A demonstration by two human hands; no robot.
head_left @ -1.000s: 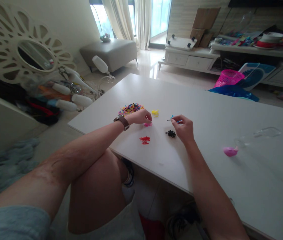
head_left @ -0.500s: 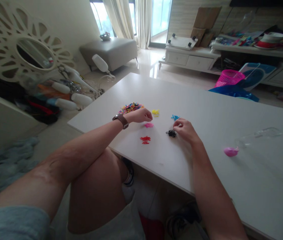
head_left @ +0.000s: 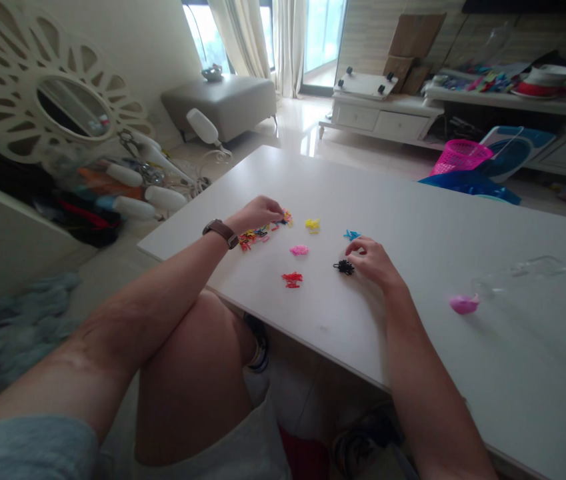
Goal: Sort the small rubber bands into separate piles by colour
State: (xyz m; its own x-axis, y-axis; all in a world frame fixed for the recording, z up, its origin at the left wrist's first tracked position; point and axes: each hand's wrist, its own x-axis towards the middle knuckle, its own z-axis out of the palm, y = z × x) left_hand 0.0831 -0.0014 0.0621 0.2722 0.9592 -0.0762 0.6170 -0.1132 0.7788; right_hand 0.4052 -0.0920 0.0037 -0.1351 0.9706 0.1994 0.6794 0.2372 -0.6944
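Small loop-like pieces, seemingly little rubber bands, lie on the white table (head_left: 413,220) in groups by colour. My left hand (head_left: 261,212), with a brown-strapped watch (head_left: 221,233) at the wrist, reaches over a mixed-colour pile (head_left: 253,239) and partly hides it. Its fingertips are pinched together at the pile's right side; anything between them is too small to name. Beside the black bands (head_left: 345,267), my right hand (head_left: 370,259) rests with fingers loosely curled and apart. Blue bands (head_left: 351,235) lie just beyond it. Yellow bands (head_left: 312,225), pink bands (head_left: 299,251) and red bands (head_left: 292,280) sit between my hands.
On the right of the table are a pink object (head_left: 464,305) and a clear container (head_left: 520,272). A lamp with white shades (head_left: 203,127) stands beyond the left edge. Past the far edge are a pink basket (head_left: 463,157) and a blue item (head_left: 470,185).
My left hand has moved left and away from me, from near the pink and yellow bands onto the mixed pile. My right hand stays by the black bands.
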